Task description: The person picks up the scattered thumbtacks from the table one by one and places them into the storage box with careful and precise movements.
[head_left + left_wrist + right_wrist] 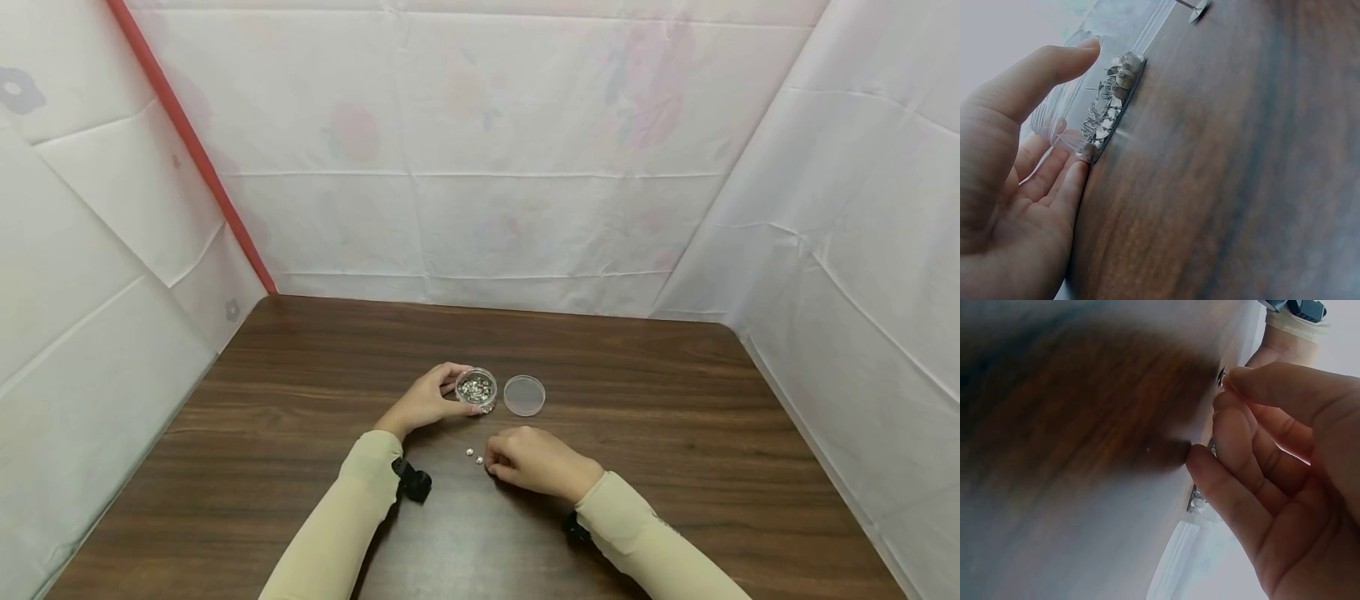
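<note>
My left hand [425, 402] grips a clear round jar [488, 374] from its left side, thumb in front and fingers behind. Silver thumbtacks [1107, 106] lie heaped on the jar's bottom, seen through its wall in the left wrist view. Nearer me, two loose thumbtacks [480, 460] lie on the table. My right hand [536, 460] is low over the table just right of them, its fingers bent and thumb near the index finger. In the right wrist view a tack [1222, 376] shows right at the thumb tip; I cannot tell whether it is pinched.
A clear round lid [524, 395] lies flat on the table to the right of the jar. The brown wood-grain table [315, 358] is bordered by white cloth walls [480, 233] at the back and both sides. A red strip [187, 137] runs down the left back corner.
</note>
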Motion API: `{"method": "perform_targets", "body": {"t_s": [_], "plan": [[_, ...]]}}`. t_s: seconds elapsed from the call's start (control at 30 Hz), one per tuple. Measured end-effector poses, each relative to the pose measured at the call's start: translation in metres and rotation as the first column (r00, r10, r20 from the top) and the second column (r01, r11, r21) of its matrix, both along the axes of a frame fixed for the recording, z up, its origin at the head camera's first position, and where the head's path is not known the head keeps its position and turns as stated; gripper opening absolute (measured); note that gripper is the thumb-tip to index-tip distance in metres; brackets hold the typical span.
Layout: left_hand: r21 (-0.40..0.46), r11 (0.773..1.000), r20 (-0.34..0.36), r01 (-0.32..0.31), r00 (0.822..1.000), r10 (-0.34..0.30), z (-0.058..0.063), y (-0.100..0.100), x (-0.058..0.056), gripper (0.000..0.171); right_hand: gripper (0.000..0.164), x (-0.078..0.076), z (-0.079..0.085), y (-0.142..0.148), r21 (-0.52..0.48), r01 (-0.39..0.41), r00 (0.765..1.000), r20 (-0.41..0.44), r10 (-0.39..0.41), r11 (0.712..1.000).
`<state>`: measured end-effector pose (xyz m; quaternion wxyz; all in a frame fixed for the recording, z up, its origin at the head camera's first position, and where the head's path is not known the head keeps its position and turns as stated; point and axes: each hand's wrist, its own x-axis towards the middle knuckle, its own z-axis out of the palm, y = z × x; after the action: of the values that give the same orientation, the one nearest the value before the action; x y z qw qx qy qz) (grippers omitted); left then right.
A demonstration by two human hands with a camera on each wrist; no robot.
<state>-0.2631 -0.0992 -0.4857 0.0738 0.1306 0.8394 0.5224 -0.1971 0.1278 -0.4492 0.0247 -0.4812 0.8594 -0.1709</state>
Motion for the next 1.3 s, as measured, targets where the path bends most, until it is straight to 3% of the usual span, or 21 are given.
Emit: {"method": "perform_targets", "body": {"t_s": [0.37,0.53,0.73,0.87,1.1,1.3], "plan": [[0.035,0.999,0.016,0.039,0.999,-0.040,0.031,0.003,0.018,0.067,0.007,0.001,0.006,0.001,-0.034,-0.012,0.998,0.066,0.015,0.999],[0.040,0.998,0.009,0.043,0.999,-0.043,0.032,0.004,0.019,0.066,0.005,-0.001,0.006,0.002,-0.041,-0.010,0.997,0.082,0.013,0.999],[0.041,0.998,0.012,0.046,0.999,-0.047,0.032,0.004,0.018,0.067,0.005,-0.008,0.006,0.006,-0.040,0.041,0.999,0.035,-0.039,0.998],[0.044,0.998,0.013,0.051,0.999,-0.052,0.029,0.003,0.016,0.068,0.006,-0.012,0.008,0.006,-0.061,0.085,0.996,0.011,-0.084,0.995],[0.040,0.999,-0.005,0.020,1.000,-0.019,0.000,0.001,0.001,0.068,0.003,-0.020,0.010,0.005,-0.103,0.175,0.984,-0.029,-0.178,0.979],[0.031,0.999,-0.017,0.023,1.000,-0.022,-0.005,0.000,-0.002,0.067,0.004,-0.029,0.011,0.003,-0.142,0.240,0.965,-0.072,-0.252,0.960]]}}
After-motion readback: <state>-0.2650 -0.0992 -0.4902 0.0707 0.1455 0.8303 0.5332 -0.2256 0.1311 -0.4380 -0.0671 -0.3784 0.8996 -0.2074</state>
